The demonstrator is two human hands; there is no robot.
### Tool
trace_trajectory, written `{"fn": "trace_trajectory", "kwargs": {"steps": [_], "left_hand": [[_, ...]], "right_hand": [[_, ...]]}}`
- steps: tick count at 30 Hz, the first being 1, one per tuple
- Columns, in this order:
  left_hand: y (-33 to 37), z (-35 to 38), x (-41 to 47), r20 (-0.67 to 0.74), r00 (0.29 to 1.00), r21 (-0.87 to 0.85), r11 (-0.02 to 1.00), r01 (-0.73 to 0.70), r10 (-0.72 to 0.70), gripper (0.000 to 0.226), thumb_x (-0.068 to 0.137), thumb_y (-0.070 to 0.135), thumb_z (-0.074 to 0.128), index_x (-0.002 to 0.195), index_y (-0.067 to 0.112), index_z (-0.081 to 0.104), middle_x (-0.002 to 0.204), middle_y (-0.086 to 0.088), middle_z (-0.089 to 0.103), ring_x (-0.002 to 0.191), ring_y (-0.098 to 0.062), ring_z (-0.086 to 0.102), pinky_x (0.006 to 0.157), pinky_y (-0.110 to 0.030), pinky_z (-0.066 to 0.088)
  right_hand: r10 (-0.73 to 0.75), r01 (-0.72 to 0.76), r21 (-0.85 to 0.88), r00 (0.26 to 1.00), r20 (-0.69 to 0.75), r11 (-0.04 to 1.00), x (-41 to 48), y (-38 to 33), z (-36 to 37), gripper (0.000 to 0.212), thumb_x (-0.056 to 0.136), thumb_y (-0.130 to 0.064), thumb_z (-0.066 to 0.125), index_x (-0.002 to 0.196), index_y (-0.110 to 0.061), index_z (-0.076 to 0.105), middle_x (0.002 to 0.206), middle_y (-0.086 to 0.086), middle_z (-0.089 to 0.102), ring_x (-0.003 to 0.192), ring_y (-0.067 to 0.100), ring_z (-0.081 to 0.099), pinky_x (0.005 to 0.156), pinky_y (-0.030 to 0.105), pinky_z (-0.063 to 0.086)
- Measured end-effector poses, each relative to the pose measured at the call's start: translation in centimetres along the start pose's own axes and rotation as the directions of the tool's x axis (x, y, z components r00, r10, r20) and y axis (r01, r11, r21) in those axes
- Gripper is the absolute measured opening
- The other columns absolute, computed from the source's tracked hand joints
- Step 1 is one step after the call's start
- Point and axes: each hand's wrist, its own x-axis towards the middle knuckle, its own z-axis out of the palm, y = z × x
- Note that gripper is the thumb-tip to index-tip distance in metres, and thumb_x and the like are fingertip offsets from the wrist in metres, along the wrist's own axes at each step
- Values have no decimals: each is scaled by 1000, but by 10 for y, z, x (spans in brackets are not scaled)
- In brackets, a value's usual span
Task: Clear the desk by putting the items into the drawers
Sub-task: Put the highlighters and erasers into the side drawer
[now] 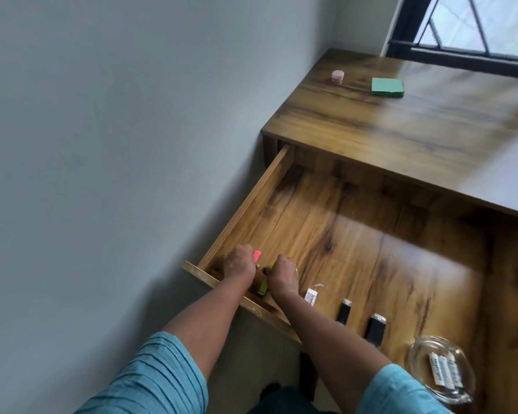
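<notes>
Soft daylight comes in through the window [473, 25] at the upper right and keeps the scene evenly bright. It lays a pale glare over the right part of the tabletop [401, 130] and a milder sheen on the floor of the drawer [326, 228]. A diffuse grey shadow falls on the wall [102, 144] beside and below the drawer. Everything looks slightly soft. The left hand [238, 265] gripping a pink marker [257, 256] and the right hand [283, 276] gripping a green marker [263, 286] are smeared. Straight edges bow toward the corners.
</notes>
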Motion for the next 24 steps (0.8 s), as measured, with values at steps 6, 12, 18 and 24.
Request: {"fn": "trace_trajectory", "kwargs": {"steps": [6,12,18,24], "left_hand": [[30,-16,-9,-154,978,-32,988,-151,145,21,93,32,56,95,15,67,83,-3,65,71,-16,60,48,-22,37],[108,-20,-46,-160,919,-37,929,-369,359,33,100,28,37,104,11,65,101,-10,70,91,-23,68,72,-30,55],[177,-3,-98,-187,832,-146,823,-549,521,31,101,25,30,114,13,55,114,-9,63,100,-20,57,83,-34,44],[268,24,-157,-173,734,-122,725,-678,657,30,99,23,32,115,10,54,121,-11,59,115,-27,52,97,-35,40]], "right_hand": [[-78,72,-37,977,-200,997,-14,14,-36,19,94,-18,54,111,-11,57,110,7,54,87,14,50,76,25,45],[-16,1,-34,906,-423,999,-31,56,-96,20,96,-16,43,103,-11,62,105,8,57,88,19,55,75,29,49],[-40,-50,-155,848,-528,987,-51,116,-161,28,98,-17,36,102,-8,62,111,10,58,103,25,55,83,30,45],[-6,-99,-162,838,-546,982,-80,196,-235,35,100,-17,32,126,-6,53,149,15,37,140,23,31,113,30,26]]}}
